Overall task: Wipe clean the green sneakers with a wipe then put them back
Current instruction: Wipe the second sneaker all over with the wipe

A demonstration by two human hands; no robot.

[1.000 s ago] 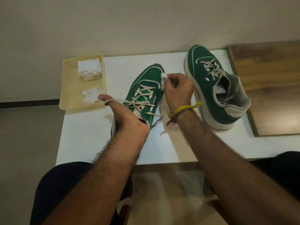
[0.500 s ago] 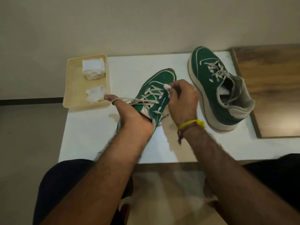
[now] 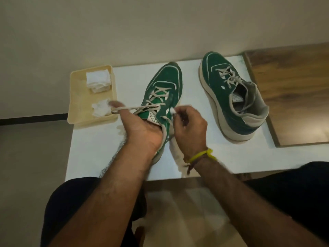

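**Over the white table: sneaker held, wipe on the laces**

Over the white rectangular tabletop (image 3: pixel 99 152), mid-clean. Left hand (image 3: pixel 142 129) clamped round the heel end of the green suede lace-up sneaker with the pale sole (image 3: pixel 163 86), toe aimed away toward the wall. Off-white shoelace (image 3: pixel 128 108) looped round the outstretched left thumb and drawn taut, sideways off the eyelets. Right hand (image 3: pixel 188 127) curled tight, pinching a small crumpled white wipe (image 3: pixel 172 110) at the fingertips, pressed against the sneaker's right flank just beside the lacing. Yellow band and dark thread bracelet (image 3: pixel 201 155) at the right wrist.

To the right, well apart from the held shoe: the second green suede sneaker with a grey collar (image 3: pixel 231 97), standing flat on its sole on the table, toe to the wall, laces loose.

To the left, at the table's far corner: a shallow cream plastic tray (image 3: pixel 76 100). Inside, a folded stack of white wipes (image 3: pixel 98 81) at the far end, and one crumpled white wipe in the tray (image 3: pixel 100 108) nearer, just beside the left thumb tip.

At far right, touching the table's edge: a brown wood-grain board (image 3: pixel 293 90).
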